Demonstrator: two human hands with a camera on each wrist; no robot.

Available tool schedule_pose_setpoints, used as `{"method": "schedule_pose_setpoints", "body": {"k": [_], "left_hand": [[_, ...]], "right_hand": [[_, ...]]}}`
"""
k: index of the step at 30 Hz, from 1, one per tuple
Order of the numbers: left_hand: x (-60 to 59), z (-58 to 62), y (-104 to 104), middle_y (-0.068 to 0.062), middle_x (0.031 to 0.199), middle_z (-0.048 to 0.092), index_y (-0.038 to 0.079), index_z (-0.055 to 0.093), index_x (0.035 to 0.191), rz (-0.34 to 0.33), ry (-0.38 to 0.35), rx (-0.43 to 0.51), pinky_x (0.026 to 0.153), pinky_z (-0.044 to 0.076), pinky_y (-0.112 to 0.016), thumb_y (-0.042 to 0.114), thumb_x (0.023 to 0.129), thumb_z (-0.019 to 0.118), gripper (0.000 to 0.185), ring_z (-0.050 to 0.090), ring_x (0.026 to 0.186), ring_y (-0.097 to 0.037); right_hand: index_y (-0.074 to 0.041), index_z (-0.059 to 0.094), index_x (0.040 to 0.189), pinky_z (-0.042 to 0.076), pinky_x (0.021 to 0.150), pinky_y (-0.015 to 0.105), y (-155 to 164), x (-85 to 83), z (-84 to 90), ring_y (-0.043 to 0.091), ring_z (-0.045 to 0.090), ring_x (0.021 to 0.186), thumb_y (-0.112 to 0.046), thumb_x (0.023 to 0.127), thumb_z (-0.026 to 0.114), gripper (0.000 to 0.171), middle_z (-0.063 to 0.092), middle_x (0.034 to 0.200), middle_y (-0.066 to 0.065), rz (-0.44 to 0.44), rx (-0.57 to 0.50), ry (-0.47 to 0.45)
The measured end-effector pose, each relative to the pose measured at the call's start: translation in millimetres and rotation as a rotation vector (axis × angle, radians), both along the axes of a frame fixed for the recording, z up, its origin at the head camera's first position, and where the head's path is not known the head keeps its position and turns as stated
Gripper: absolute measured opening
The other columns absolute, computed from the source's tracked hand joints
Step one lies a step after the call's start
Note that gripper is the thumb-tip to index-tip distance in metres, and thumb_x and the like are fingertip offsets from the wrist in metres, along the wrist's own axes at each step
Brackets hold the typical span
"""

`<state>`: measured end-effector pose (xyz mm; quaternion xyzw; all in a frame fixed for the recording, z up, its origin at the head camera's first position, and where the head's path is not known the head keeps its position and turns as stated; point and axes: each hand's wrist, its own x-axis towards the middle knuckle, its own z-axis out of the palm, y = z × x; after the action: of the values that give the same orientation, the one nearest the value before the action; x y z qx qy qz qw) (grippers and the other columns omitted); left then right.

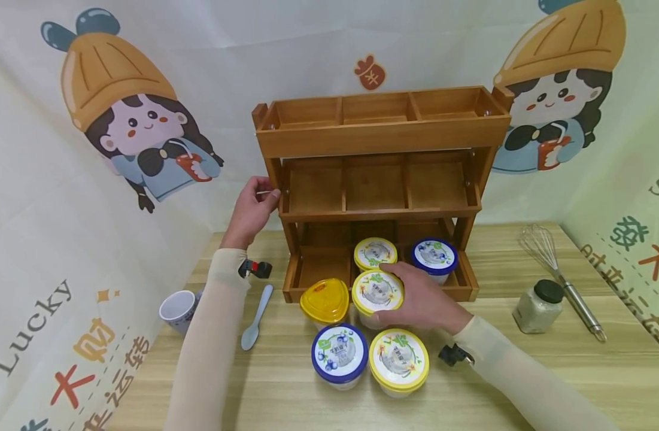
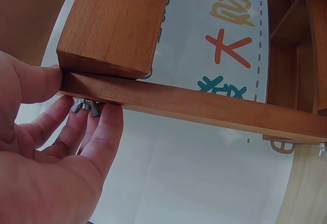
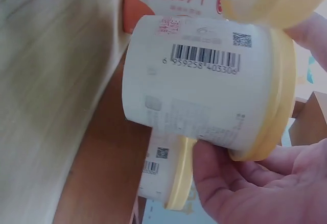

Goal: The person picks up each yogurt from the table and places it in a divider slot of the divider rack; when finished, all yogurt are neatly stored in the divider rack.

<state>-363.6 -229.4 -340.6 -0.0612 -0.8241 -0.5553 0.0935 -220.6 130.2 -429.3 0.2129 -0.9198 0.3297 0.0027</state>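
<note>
A yellow-lidded cup (image 1: 377,293) in front of the wooden rack (image 1: 380,134) is gripped by the right hand (image 1: 423,299). The rack's side is pinched by the left hand (image 1: 252,209). The cup should be kept level.

Staged tabletop set, shop-display style, not a real kitchen. Printed cartoon backdrop (image 1: 119,126) with "Lucky" lettering encloses a wooden table (image 1: 523,383) on three sides. Three-tier wooden rack (image 1: 380,140) behind the gripped yogurt cup (image 1: 377,293); whisk (image 1: 561,275) and spice jar (image 1: 538,306) to its right.
</note>
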Motion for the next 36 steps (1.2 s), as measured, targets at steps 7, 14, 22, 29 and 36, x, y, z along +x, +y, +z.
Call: {"method": "schedule_pose_setpoints", "body": {"k": [7, 14, 22, 29, 36], "left_hand": [[0.5, -1.7, 0, -0.016, 0.145, 0.053, 0.006, 0.047, 0.145, 0.003, -0.002, -0.006, 0.111, 0.052, -0.047, 0.023, 0.11, 0.057, 0.041, 0.054, 0.133, -0.03], [2.0, -0.5, 2, -0.015, 0.145, 0.052, 0.006, 0.047, 0.145, 0.005, -0.009, -0.001, 0.112, 0.051, -0.049, 0.022, 0.109, 0.057, 0.04, 0.054, 0.133, -0.03], [1.0, -0.3, 1, -0.015, 0.146, 0.052, 0.006, 0.047, 0.145, 0.012, -0.012, -0.007, 0.113, 0.051, -0.048, 0.023, 0.11, 0.057, 0.041, 0.053, 0.134, -0.029], [-0.7, -0.9, 0, -0.014, 0.145, 0.052, 0.007, 0.047, 0.145, 0.012, -0.019, -0.002, 0.114, 0.051, -0.048, 0.023, 0.109, 0.058, 0.041, 0.053, 0.133, -0.028], [-0.2, -0.3, 0, -0.015, 0.144, 0.052, 0.007, 0.048, 0.145, 0.012, -0.015, -0.001, 0.112, 0.051, -0.047, 0.024, 0.109, 0.058, 0.041, 0.054, 0.133, -0.029]], "right_hand": [[-0.012, 0.055, 0.15, 0.052, 0.093, 0.041, 3, -2.8, 7.3, 0.024, 0.061, 0.108, -0.055, 0.064, 0.096, 0.104, 0.064, 0.13, 0.007, -0.01, -0.096, 0.077], [-0.01, 0.051, 0.154, 0.054, 0.096, 0.043, 1, -9.1, 18.7, 0.025, 0.062, 0.11, -0.05, 0.069, 0.096, 0.103, 0.063, 0.136, 0.008, -0.012, -0.155, 0.091], [-0.008, 0.046, 0.156, 0.054, 0.106, 0.054, -7, -20.5, 29.5, 0.03, 0.064, 0.121, -0.05, 0.071, 0.094, 0.106, 0.061, 0.145, 0.012, -0.029, -0.192, 0.065], [-0.012, 0.043, 0.159, 0.054, 0.107, 0.052, -18, -32.3, 37.7, 0.029, 0.063, 0.121, -0.049, 0.073, 0.093, 0.106, 0.06, 0.147, 0.01, -0.031, -0.214, 0.037], [-0.012, 0.044, 0.158, 0.052, 0.109, 0.052, -31, -44.7, 41.4, 0.029, 0.062, 0.126, -0.049, 0.075, 0.093, 0.104, 0.059, 0.148, 0.009, -0.016, -0.258, 0.035]]}}
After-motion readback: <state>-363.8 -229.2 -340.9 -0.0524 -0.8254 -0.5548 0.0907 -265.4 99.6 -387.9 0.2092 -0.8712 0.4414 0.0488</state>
